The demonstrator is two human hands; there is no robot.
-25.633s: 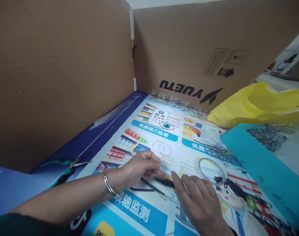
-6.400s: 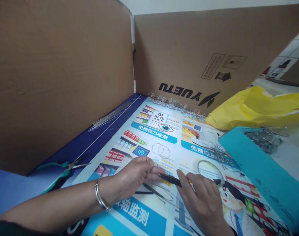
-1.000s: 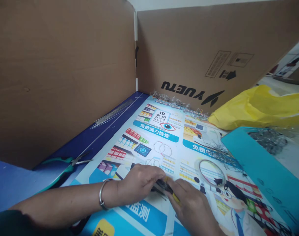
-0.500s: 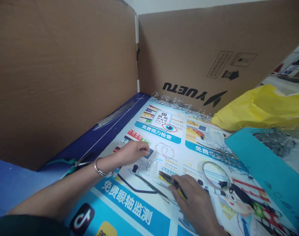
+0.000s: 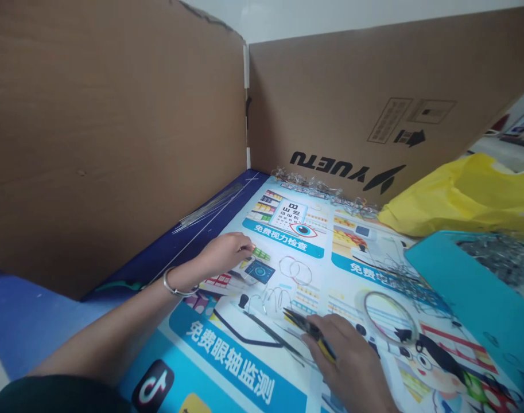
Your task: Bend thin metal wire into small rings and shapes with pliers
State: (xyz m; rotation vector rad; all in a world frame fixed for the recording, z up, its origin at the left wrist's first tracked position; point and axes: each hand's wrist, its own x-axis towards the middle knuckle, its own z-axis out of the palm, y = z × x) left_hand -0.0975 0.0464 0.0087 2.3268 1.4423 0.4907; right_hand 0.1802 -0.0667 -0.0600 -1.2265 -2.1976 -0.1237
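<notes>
Presently gripping pliers (image 5: 312,332) in right hand (image 5: 356,364), with fingers wrapped narrowly round handles and with jaws aimed toward left side of tabletop (image 5: 68,321); unable to read gap at tips, too small. Foreseeable fault, as judged: snagging or scattering bent wires (image 5: 270,299) on poster (image 5: 262,376), from sweeping plier tips low across near right end of group. Also possible: nudging dark rod (image 5: 270,332) by lowering wrist too far. On far side, possible disordering of straight wires (image 5: 210,208) along tabletop's left edge, from dragging left hand (image 5: 227,252) through. Position relative to fingers: for pliers, within right-hand grasp, with tips projecting past fingertips; for bent wires, between both hands, just beside plier tips, contact not determinable, and clear of right-hand fingers. For left hand, placed over poster's left edge with fingers curled and drawn together; cannot tell whether pinching anything. Noted beyond it, apart: straight wires. Noted behind left forearm, partly hidden: green handle (image 5: 120,285). Noted along tabletop's far edge: wire tangle (image 5: 313,184).
</notes>
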